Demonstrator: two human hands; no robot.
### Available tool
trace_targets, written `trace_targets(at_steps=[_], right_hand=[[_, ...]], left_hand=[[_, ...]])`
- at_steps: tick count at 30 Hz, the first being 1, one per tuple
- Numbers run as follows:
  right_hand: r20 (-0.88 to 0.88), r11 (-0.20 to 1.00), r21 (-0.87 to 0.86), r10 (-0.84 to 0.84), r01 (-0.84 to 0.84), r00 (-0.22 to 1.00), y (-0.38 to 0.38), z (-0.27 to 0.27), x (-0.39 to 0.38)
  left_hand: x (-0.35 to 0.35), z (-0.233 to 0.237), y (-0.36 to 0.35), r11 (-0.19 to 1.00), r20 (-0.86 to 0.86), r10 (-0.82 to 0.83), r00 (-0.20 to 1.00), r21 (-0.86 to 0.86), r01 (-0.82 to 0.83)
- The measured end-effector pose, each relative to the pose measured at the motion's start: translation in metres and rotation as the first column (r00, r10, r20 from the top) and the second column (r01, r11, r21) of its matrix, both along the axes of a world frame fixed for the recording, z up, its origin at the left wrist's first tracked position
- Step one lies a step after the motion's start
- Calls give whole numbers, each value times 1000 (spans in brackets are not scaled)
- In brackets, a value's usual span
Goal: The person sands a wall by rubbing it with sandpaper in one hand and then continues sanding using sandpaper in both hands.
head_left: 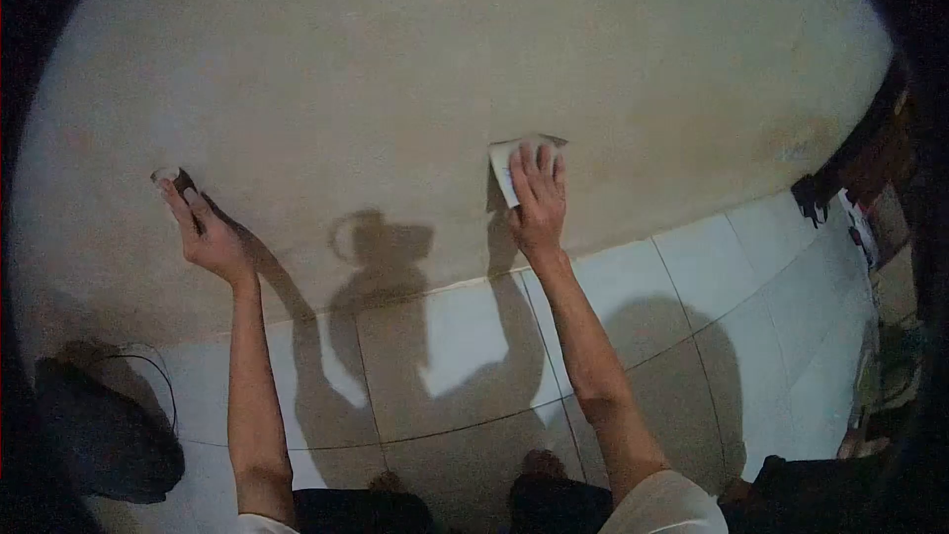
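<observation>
My right hand (539, 200) presses flat on a pale square sheet, likely sandpaper (502, 166), held against a beige plastered wall (415, 69). My left hand (203, 229) rests against the same wall further left, its fingertips pinching a small dark piece (170, 178) with a light edge; what that piece is cannot be made out. Both arms reach forward and up from the bottom of the view.
White floor tiles (455, 346) meet the wall's base, with my shadow across them. A dark bag or cloth with a cord (104, 415) lies at the lower left. Dark clutter (860, 178) stands at the right edge.
</observation>
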State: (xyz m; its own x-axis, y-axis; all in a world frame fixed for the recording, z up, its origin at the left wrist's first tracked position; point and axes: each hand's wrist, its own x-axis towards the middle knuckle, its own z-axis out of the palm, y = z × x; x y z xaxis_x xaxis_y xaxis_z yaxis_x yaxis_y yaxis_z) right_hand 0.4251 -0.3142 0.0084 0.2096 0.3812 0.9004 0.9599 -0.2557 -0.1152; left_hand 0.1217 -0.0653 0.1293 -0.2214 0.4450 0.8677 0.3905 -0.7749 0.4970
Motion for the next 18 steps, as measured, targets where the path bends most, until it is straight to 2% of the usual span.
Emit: trace_targets(at_steps=[1,3,4,6,7,9,10,12,14,15,17,18], right_hand=[[-4,1000,1,-6,6,1000,-4,0,4],[125,999,-11,-31,33,992,-13,3,22],[126,1000,-8,-28,29,992,-18,6,34],[-103,929,309,-182,206,978,-26,14,52],[-99,930,307,-178,200,979,-25,17,56],[-277,857,397,-230,329,933,-29,22,61],[-277,855,397,-236,335,931,-26,22,57],[-179,926,363,-41,105,983,-10,17,38],[-23,975,222,28,-22,999,3,23,13],[-27,975,223,26,-19,999,1,20,13],[128,999,-28,47,-44,991,1,14,16],[126,998,-23,54,-51,991,-5,9,26]], left_hand=[[0,0,-3,1000,-4,-6,1000,1,6],[-1,0,-5,999,0,-32,999,12,32],[-3,0,0,999,1,-28,1000,15,28],[-6,-3,8,1000,-25,-19,1000,-22,18],[-7,-3,7,1000,-21,-14,1000,-25,14],[-5,0,2,996,-16,-35,999,-87,33],[-3,1,2,995,-16,-41,999,-86,40],[0,3,-1,1000,5,-10,1000,-17,10],[0,-4,5,1000,6,17,1000,-25,-17],[0,-4,5,998,7,56,998,-35,-56],[1,-2,-1,999,6,34,999,-16,-34],[1,1,-4,1000,7,16,1000,0,-16]])
